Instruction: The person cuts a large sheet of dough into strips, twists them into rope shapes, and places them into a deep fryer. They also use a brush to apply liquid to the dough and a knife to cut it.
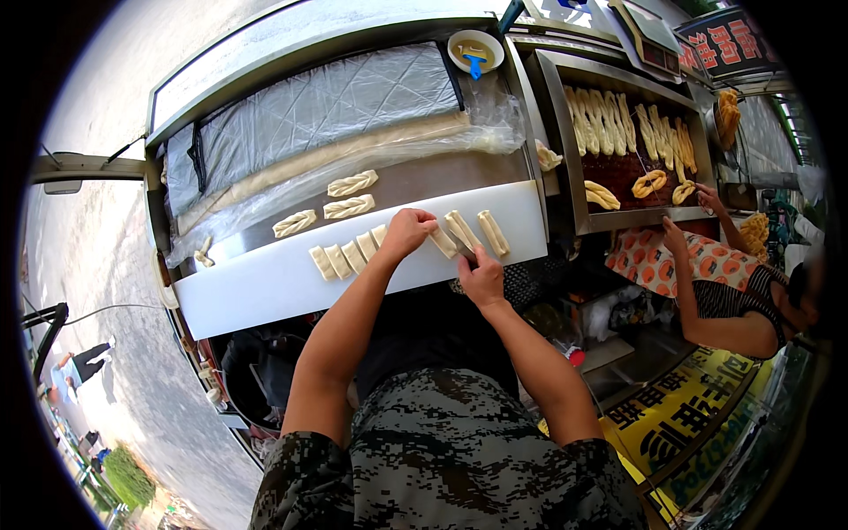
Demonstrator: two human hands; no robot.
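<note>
My left hand (412, 230) pinches the far end of a raw dough strip (442, 242) on the white cutting board (265, 291). In my right hand (482, 275) is a tool, partly hidden, whose dark blade shows beside that strip's near end. A creased dough strip (464, 229) lies just right of it, and another strip (493, 233) farther right. Several short dough pieces (338, 262) lie in a row left of my hands, the last partly behind my left forearm. Beyond the board are twisted dough pieces (349, 206) on the metal worktop.
Plastic-covered dough (331, 142) lies along the back beside a padded cover (324, 93). A bowl with a blue brush (476, 53) stands at the back right corner. To the right, a co-worker (722, 305) works at a fryer (583, 218) holding long dough sticks.
</note>
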